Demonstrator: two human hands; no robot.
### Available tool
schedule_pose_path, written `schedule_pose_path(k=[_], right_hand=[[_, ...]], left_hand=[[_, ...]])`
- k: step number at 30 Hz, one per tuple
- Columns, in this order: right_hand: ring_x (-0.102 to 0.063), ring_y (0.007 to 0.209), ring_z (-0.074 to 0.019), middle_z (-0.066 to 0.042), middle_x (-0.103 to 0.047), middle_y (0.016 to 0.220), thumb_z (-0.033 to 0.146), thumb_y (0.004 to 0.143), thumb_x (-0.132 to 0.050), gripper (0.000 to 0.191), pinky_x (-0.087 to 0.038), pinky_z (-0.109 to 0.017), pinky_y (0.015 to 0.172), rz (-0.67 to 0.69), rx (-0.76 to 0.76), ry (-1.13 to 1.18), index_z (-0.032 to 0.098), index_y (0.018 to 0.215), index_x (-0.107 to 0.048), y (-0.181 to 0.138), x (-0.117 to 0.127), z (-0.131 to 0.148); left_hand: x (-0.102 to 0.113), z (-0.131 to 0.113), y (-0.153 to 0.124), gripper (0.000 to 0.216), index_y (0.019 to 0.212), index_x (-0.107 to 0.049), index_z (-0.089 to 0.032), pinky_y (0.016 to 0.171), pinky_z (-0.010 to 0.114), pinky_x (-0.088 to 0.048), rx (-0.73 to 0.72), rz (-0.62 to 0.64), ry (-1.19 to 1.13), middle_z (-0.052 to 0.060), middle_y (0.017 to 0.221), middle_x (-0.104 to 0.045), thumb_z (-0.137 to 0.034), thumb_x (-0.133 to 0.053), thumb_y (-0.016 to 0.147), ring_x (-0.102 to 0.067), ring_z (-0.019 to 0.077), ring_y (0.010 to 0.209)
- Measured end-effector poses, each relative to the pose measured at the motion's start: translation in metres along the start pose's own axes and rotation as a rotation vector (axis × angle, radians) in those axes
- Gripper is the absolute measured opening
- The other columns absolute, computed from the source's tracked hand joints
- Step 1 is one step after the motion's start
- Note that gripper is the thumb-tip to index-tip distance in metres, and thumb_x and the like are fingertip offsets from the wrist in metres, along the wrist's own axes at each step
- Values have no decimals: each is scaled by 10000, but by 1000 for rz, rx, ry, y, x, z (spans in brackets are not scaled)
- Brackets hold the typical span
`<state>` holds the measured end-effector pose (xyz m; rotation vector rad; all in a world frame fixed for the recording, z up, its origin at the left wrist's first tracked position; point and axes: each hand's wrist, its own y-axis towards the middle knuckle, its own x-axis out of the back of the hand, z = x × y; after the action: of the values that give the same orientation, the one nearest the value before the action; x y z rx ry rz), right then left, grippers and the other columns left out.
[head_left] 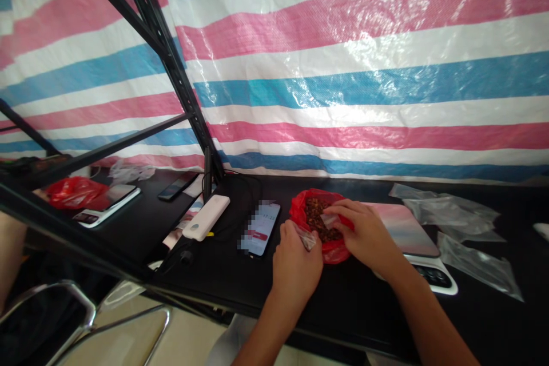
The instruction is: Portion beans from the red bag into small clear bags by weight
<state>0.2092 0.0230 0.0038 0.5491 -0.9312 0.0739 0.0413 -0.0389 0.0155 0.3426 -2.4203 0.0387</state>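
Note:
A red plastic bag (295, 206) stands open on the black table, filled with small reddish-brown dried pieces (315, 211) whose kind I cannot make out. My left hand (297, 257) is at the bag's near left side, its fingers closed on a crumpled clear plastic bag (307, 237). Over the right side of the red bag, my right hand (366, 234) has its fingertips pinched together among the dried pieces. A bit of clear plastic shows at those fingertips. Just behind my right hand lies a white kitchen scale (437, 275) with a pinkish plate (405, 229).
Several clear plastic bags (454, 211) lie to the right. Left of the red bag are a lit phone (261, 229) and a white power bank (208, 217) with cables. A black metal post (171, 63) divides this table from another holding a second red bag (77, 191).

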Motion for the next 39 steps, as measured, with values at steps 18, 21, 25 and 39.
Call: schedule_pose_path(k=[18, 21, 25, 39], right_hand=[[-681, 1055, -286, -51, -806, 1037, 246, 834, -630, 268, -323, -528, 1030, 36, -214, 119, 297, 1032, -803, 0, -21, 9], [-689, 1040, -290, -51, -808, 1024, 282, 840, -616, 257, -351, -543, 1028, 20, -192, 159, 297, 1013, -806, 1, -23, 10], [-702, 1036, -307, -44, -813, 994, 320, 864, -591, 251, -357, -608, 1038, -69, -204, 164, 307, 1005, -798, 2, -21, 6], [-714, 1051, -280, -35, -806, 1070, 238, 890, -614, 205, -410, -510, 981, -132, 46, 269, 291, 1017, -766, 2, -9, 22]], left_hand=[[-13, 16, 26, 267, 869, -441, -227, 658, 220, -421, 154, 70, -761, -37, 843, -605, -29, -589, 766, -528, 97, 641], [-13, 14, 27, 277, 875, -425, -228, 664, 219, -429, 163, 64, -769, -33, 879, -604, -12, -565, 770, -516, 85, 628], [-10, 12, 26, 287, 854, -425, -234, 718, 228, -450, -11, -93, -640, -55, 803, -510, 1, -565, 767, -536, 107, 701], [-9, 17, 26, 92, 912, -589, -238, 763, 308, -465, -254, -29, -75, 40, 878, -679, -160, -600, 864, -663, 235, 866]])
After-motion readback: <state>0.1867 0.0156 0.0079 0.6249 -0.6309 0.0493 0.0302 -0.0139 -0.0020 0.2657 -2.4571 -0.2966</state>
